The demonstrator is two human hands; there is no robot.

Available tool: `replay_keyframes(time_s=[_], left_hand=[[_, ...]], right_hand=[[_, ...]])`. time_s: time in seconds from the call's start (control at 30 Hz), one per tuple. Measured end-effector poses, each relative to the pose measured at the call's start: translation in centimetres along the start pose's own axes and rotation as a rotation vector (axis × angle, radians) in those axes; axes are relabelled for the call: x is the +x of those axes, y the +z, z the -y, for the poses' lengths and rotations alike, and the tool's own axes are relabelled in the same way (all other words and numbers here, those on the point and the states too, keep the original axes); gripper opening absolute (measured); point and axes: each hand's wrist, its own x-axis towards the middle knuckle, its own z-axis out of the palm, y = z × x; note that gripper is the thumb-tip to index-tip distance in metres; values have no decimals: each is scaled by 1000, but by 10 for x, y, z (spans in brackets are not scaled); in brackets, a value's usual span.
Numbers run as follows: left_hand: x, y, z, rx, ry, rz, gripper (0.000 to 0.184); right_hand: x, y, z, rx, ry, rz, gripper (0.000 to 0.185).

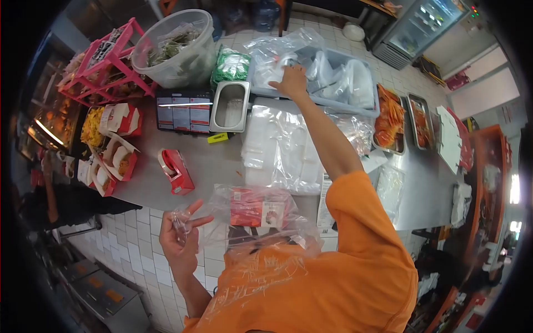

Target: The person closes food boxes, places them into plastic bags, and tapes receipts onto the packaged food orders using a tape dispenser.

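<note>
A clear plastic bag (222,213) with a red box (250,208) in it hangs close to my orange shirt, at the table's front edge. My left hand (182,230) grips the bunched top of this bag, with two fingers stretched out. My right hand (291,82) reaches over a grey-blue bin (333,104) at the back of the table, above clear plastic wrapping and white items. Its fingertips are partly hidden there, so I cannot tell what they hold. A stack of clear plastic bags (277,147) lies in front of the bin.
Left on the steel table (150,177) are a red tape dispenser (176,172), open food boxes (119,158), a tablet (183,111) and a metal pan (230,108). A large tub (172,66) stands behind. Food trays (390,125) sit at right. Someone's arm (49,188) shows at far left.
</note>
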Motion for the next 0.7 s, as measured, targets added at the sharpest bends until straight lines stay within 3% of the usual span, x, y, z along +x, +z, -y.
replay_keyframes(time_s=[0.03, 0.13, 0.2, 0.27, 0.33, 0.4, 0.43, 0.47, 0.5, 0.53, 0.57, 0.63, 0.7], left_hand=[[-2, 0, 1, 10, 7, -12, 23], [-9, -6, 6, -9, 83, -41, 19], [-10, -10, 6, -13, 44, -12, 20], [-5, -9, 1, -36, 25, 9, 22], [4, -11, -1, -57, 1, 30, 25], [15, -14, 6, -45, 81, 58, 31], [19, -13, 5, -51, 77, 50, 31], [22, -10, 4, -53, 112, 56, 31], [18, -9, 3, -50, 143, 71, 32], [13, -7, 4, -48, 141, 82, 32], [9, -3, 4, -3, 257, 173, 35], [0, 2, 4, 25, 367, 327, 39], [0, -2, -2, 374, 399, 241, 36]], right_hand=[[9, 17, -4, -94, -61, -46, 39], [25, 23, -11, 78, -82, -210, 40], [31, -24, -2, 572, 307, -172, 36], [27, -96, 15, 652, 438, -76, 35], [-4, -175, 32, 1110, 327, 104, 31], [-64, -270, 78, 1293, 188, 395, 29], [-100, -282, 88, 1629, 117, 710, 25], [-140, -308, 130, 1222, 171, 822, 16], [-175, -288, 155, 1144, -100, 790, 4], [-202, -261, 186, 797, -130, 983, 11], [-241, -205, 207, 804, -120, 1040, 15], [-307, -111, 224, 642, -344, 866, 19], [-324, -80, 228, 347, -554, 647, 24]])
